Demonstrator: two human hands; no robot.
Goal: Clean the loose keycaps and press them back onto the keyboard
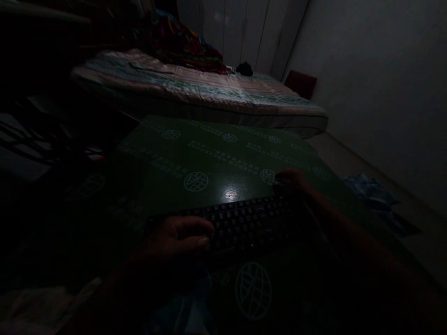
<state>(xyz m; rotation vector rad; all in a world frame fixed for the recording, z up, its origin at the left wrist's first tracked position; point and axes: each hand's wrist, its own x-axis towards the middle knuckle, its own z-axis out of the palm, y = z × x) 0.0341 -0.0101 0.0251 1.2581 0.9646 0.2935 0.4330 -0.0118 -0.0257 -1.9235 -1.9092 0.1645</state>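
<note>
A black keyboard (244,225) lies on a dark green table top (223,158) printed with white globe marks and lettering. Over the keyboard's left part rests my left hand (181,235), its fingers and thumb apart at the keys. At the keyboard's far right end is my right hand (291,179), with its fingers curled around a small dark thing that is too dim to make out. The view is very dark, and the lower parts of both hands fade into shadow.
Behind the table stands a bed (209,90) with a striped sheet and a red patterned cloth (185,46). Blue cloth (370,188) lies on the floor at the right, near a pale wall (384,74). Dark metalwork (31,139) shows at the left.
</note>
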